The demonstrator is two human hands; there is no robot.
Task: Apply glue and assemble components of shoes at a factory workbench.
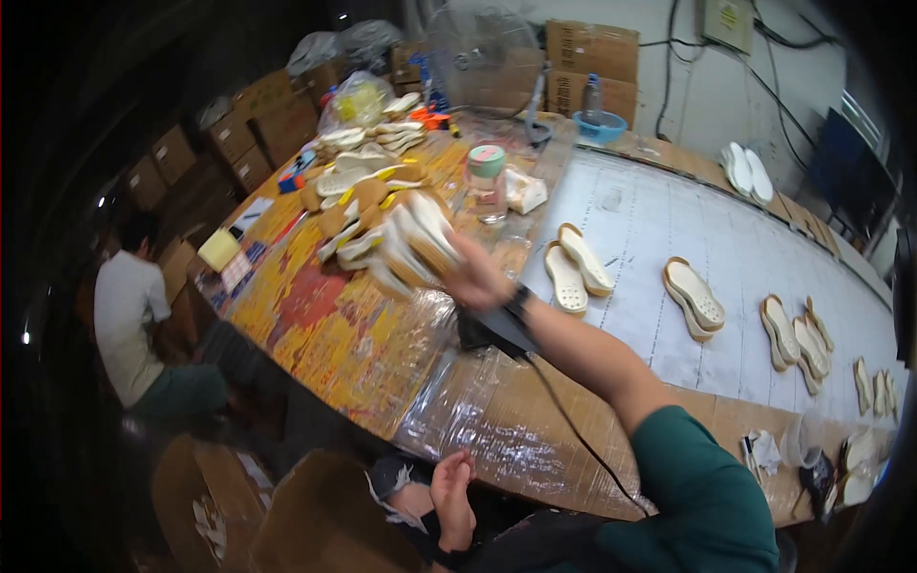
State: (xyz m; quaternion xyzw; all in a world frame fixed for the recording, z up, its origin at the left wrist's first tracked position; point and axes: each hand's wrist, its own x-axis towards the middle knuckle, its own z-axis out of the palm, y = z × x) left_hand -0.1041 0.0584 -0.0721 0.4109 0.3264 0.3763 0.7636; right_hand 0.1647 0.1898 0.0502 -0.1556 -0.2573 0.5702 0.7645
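Observation:
My right hand [476, 275] grips a bundle of white-and-tan shoe soles [413, 241], blurred by motion, above the painted end of the table. Just beyond the bundle, more soles [368, 177] lie in a loose heap, some with yellow parts. Low in the view, my left hand [454, 492] is beside my lap at the table's front edge. Its fingers are curled together, and nothing shows in them. On the white board [630, 329], pairs of soles [694, 294] stand apart in a row to the right.
A lidded drink jar [487, 186] and tissue pack [524, 191] stand behind the soles. A fan [484, 62] is at the back. Under my right wrist, a black cable [573, 420] crosses the table. Cardboard boxes [315, 506] sit below; a person [129, 315] is seated at left.

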